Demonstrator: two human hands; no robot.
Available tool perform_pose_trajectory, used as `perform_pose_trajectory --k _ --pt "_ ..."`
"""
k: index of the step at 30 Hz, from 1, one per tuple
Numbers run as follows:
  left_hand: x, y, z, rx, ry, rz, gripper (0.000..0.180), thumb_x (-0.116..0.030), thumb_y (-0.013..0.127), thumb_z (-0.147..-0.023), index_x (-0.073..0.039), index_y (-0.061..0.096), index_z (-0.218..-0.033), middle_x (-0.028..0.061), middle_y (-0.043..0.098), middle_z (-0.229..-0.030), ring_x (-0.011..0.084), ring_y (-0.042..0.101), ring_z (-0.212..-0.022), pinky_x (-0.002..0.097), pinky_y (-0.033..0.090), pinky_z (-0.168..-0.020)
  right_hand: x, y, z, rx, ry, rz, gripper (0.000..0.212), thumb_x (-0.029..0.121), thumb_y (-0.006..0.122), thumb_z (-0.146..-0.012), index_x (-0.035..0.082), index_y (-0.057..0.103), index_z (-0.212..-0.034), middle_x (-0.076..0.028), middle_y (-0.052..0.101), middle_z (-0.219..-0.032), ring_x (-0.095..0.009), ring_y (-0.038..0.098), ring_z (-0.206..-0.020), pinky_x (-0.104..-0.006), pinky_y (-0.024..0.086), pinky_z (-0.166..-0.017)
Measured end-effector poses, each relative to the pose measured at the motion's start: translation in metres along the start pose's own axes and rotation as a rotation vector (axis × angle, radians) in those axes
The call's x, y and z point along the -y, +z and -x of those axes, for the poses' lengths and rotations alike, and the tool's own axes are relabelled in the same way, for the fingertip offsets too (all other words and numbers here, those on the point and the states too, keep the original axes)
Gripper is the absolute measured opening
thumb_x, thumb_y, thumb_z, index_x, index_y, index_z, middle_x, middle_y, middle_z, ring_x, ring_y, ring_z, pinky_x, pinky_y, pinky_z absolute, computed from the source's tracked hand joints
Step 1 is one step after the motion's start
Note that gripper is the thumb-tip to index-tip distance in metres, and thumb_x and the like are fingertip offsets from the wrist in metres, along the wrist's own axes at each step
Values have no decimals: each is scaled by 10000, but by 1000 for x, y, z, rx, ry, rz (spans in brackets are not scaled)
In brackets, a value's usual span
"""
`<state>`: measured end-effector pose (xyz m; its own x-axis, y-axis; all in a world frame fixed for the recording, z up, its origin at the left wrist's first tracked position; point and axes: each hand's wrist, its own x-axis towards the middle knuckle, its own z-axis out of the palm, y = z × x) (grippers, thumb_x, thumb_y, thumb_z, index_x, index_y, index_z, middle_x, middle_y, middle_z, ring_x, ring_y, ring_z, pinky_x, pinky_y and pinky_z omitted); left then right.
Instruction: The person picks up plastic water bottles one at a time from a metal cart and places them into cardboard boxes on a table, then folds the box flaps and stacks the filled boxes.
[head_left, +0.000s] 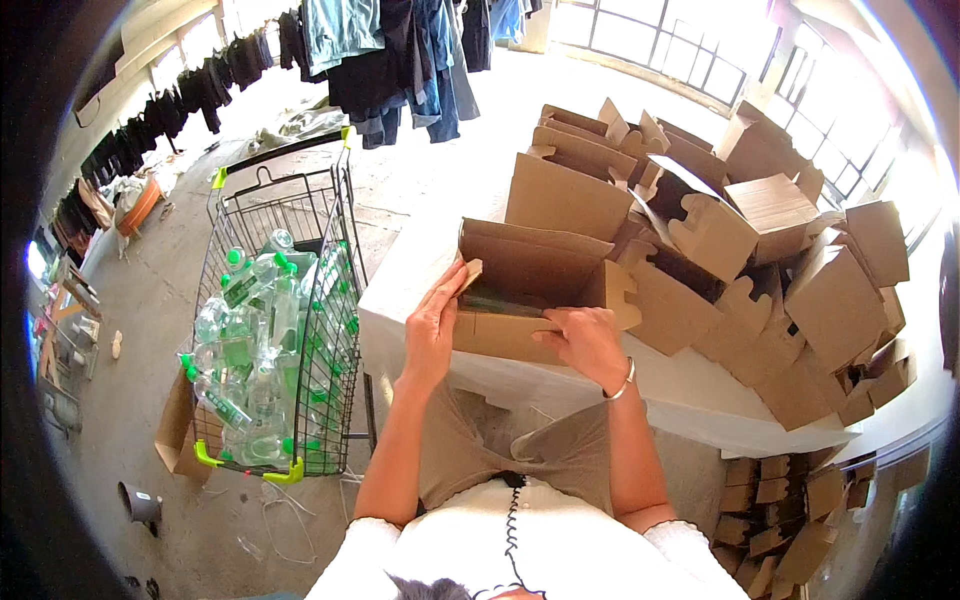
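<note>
An open cardboard box (500,332) stands on the white-covered table right in front of me. My left hand (432,325) lies along its left side, fingers together, gripping the small flap (472,274) at that corner. At the right end of the front wall, my right hand (590,345) has its fingers curled over the rim. Just behind that wall, inside the box, something flat and greenish (500,303) shows; its kind is hard to make out. The back flap of the box stands up, and most of its inside is in shadow.
To the left stands a wire shopping cart (345,400) filled with plastic bottles (262,345) with green caps. Many opened cardboard boxes (690,240) crowd the white table (680,405) to the right. More cardboard (780,510) is stacked below. Clothes (400,60) hang at the back.
</note>
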<state>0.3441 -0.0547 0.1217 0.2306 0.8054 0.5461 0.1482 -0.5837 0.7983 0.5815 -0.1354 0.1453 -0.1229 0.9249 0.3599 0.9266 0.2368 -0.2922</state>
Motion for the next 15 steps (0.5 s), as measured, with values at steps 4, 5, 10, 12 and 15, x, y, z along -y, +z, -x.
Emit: perform_pose_trajectory --k 4,5,10,12,15 --pt "-4 -3 -1 28 -32 31 399 4 461 -1023 -18 618 -1390 123 608 -1458 259 560 -1366 344 408 -1150 0 -7 -2 133 39 26 312 357 758 -873 68 731 -986 -157 735 -891 -352 715 -841 -454 541 -733" --pt "-5 -3 -1 24 -32 43 399 6 463 -1019 -16 622 -1385 125 609 -1458 261 560 -1366 345 408 -1151 2 -10 -3 52 14 -71 382 374 748 -886 82 682 -1124 -173 711 -1030 -360 695 -952 -453 537 -803" --pt "5 -1 3 -4 -33 42 387 -11 468 -1017 -6 633 -1367 127 615 -1448 265 562 -1364 351 406 -1154 -4 -10 -21 -183 188 -434 880 452 684 -949 113 234 -1626 -218 400 -1598 -416 426 -1439 -453 435 -1119" --pt "5 -2 3 17 -1 -4 376 -24 470 -1019 1 639 -1353 130 624 -1433 269 552 -1373 356 399 -1162 -4 -4 -28 -183 260 -328 901 451 659 -968 92 170 -1635 -227 341 -1627 -422 372 -1472 -454 419 -1139" --pt "9 -7 1 105 58 -63 353 -70 507 -1014 5 656 -1325 134 631 -1419 275 512 -1409 372 378 -1182 -14 8 -38 -201 277 -219 849 458 637 -985 66 230 -1619 -211 301 -1653 -403 360 -1487 -454 396 -1163"
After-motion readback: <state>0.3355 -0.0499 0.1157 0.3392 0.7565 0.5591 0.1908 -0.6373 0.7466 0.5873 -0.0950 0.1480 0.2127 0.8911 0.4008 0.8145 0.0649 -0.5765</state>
